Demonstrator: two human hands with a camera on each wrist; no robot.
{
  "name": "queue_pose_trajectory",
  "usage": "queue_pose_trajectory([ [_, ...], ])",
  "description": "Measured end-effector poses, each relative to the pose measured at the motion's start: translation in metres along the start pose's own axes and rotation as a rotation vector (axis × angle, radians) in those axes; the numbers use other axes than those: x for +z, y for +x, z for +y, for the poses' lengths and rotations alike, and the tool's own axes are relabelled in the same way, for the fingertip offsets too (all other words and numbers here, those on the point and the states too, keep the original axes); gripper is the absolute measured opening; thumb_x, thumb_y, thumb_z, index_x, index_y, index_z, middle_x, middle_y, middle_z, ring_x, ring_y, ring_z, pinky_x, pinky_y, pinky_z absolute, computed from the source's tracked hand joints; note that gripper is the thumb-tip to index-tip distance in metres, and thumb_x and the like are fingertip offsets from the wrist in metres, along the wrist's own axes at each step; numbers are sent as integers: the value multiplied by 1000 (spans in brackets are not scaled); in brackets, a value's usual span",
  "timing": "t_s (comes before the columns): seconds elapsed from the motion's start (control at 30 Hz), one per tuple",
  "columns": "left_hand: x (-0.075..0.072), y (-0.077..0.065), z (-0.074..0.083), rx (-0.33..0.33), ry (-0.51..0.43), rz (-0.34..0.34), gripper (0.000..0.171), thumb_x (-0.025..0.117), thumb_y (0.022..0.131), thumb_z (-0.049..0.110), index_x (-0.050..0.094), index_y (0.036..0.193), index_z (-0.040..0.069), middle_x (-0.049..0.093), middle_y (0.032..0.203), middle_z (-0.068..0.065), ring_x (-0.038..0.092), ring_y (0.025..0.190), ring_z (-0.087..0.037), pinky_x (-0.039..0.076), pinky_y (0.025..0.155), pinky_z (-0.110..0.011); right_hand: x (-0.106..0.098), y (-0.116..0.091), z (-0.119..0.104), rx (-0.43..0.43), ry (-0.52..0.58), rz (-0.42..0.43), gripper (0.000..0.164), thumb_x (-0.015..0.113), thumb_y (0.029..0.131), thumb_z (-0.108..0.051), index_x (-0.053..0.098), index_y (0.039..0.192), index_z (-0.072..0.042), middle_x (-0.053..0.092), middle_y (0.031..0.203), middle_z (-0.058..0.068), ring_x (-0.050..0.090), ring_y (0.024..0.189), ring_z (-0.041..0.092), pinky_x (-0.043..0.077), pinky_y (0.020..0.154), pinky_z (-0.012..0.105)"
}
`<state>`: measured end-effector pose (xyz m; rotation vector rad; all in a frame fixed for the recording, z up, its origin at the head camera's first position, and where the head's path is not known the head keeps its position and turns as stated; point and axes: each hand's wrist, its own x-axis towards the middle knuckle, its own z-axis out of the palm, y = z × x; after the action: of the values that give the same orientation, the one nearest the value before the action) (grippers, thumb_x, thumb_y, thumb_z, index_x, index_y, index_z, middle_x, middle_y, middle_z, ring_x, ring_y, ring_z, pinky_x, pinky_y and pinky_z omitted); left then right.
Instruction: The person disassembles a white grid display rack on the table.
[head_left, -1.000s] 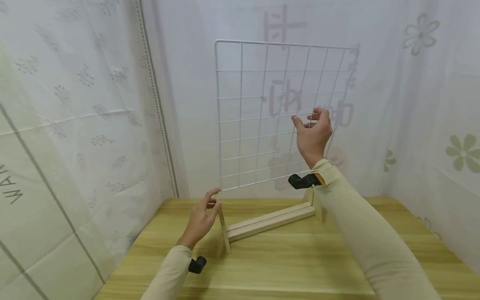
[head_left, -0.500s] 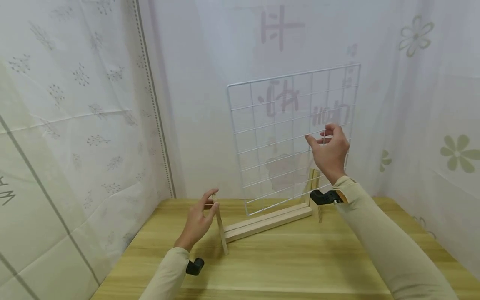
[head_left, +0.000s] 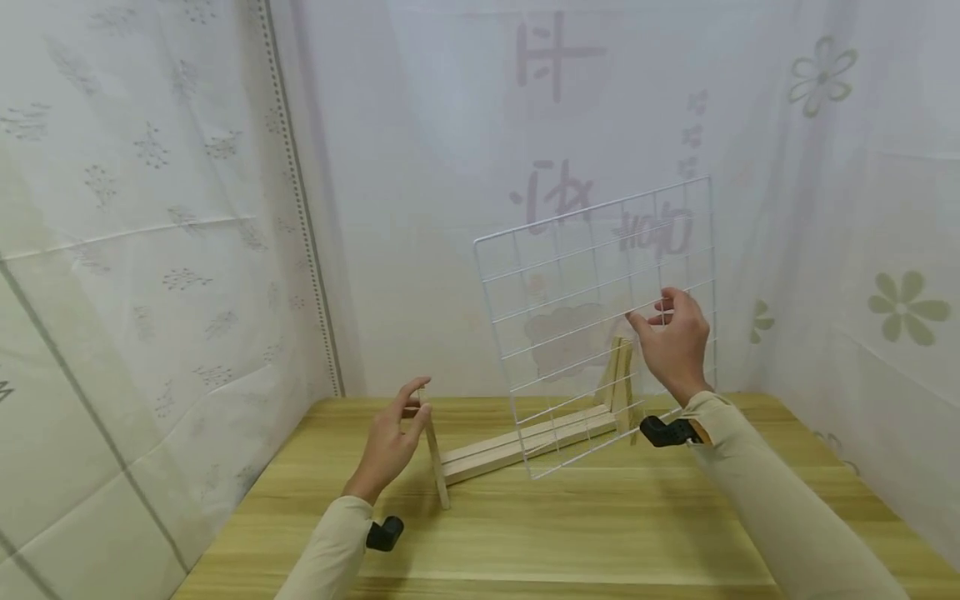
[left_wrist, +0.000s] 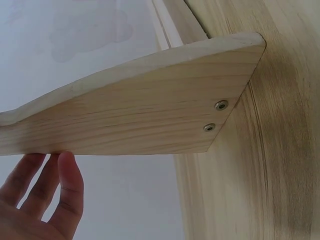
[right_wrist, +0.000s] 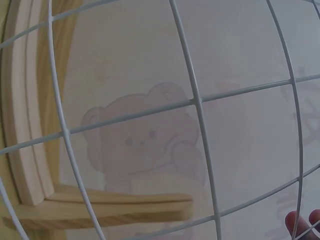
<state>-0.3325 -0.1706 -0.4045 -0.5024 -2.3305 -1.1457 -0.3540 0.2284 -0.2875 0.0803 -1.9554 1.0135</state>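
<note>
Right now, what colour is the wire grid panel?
White, the wire grid panel; the head view shows it best.

A makeshift recording booth rather than a lived-in room: a light wooden tabletop (head_left: 570, 533) is closed in from nine through twelve to three o'clock by thin white printed sheeting (head_left: 150, 250), creased like plastic tablecloth, with pale green flowers (head_left: 907, 307) and a faint teddy-bear print (right_wrist: 145, 145).

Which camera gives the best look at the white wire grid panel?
The head view: the whole wire grid panel shows, tilted, pinched by the right hand. The right wrist view shows only a few close-up cells. The left wrist view shows none of it.
</note>
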Motion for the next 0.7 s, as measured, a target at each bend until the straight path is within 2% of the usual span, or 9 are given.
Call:
queue_pose_trajectory([
  [0.23, 2, 1, -2, 9, -6, 7, 45, 57, 104, 24, 47, 147, 34, 69, 118, -17, 69, 110, -37, 56, 87, -59, -10, -15, 23, -7, -56, -39, 52, 73, 91, -13, 53, 133, 10, 59, 113, 29, 66, 97, 46, 48, 88, 57],
  [0.47, 3, -1, -1, 0, -25, 7, 44, 56, 104, 25, 47, 147, 33, 68, 119, -18, 69, 110, -38, 55, 89, -60, -18, -29, 39, -25, -126, -91, 51, 71, 91, -11, 52, 131, 14, 58, 112, 30, 65, 94, 46, 47, 83, 57],
  [0.7, 2, 1, -2, 12, -25, 16, 44, 56, 104, 25, 48, 147, 31, 69, 116, -17, 69, 109, -38, 55, 88, -60, -28, -39, 53, -78, -187, -135, 50, 70, 91, -9, 53, 131, 16, 59, 111, 32, 66, 91, 47, 49, 79, 60],
])
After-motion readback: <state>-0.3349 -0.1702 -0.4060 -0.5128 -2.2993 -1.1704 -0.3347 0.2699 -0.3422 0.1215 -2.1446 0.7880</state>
